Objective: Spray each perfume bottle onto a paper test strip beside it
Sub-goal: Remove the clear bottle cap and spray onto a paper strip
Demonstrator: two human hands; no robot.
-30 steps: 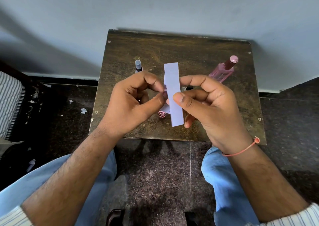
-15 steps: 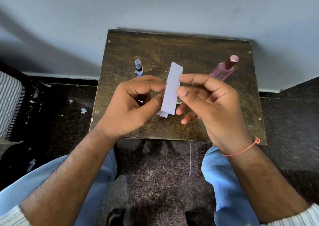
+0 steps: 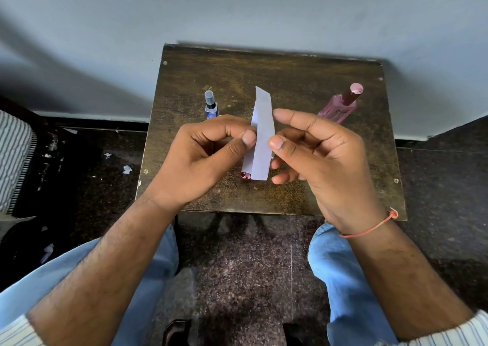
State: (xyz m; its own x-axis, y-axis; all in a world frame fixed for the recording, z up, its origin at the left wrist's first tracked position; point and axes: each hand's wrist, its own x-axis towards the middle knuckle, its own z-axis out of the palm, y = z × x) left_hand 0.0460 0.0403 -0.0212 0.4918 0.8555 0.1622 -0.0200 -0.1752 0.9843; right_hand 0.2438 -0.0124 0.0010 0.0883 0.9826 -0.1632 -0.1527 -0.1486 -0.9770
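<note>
I hold white paper test strips [image 3: 261, 139] upright over the middle of the small wooden table [image 3: 290, 76]. My left hand [image 3: 200, 158] pinches their left edge between thumb and forefinger. My right hand [image 3: 319, 158] has its thumb on the right edge and fingers behind, with the index finger raised off the paper. A second strip peeks out at the lower left behind the first. A small blue spray bottle [image 3: 211, 105] stands at the left and a pink perfume bottle [image 3: 340, 108] at the right. A pink bottle end [image 3: 245, 175] shows below the strips; the rest of that bottle is hidden.
The table stands against a pale wall [image 3: 237, 10]. The dark floor on the left carries paper scraps [image 3: 126, 169], with striped cloth [image 3: 13, 158] at the left edge. My knees in blue jeans [image 3: 340, 266] sit under the table's front edge.
The strips shifted and tilted between my hands, and a second strip now shows fanned out behind the first. My right index finger lifted off the paper. The bottles stayed put.
</note>
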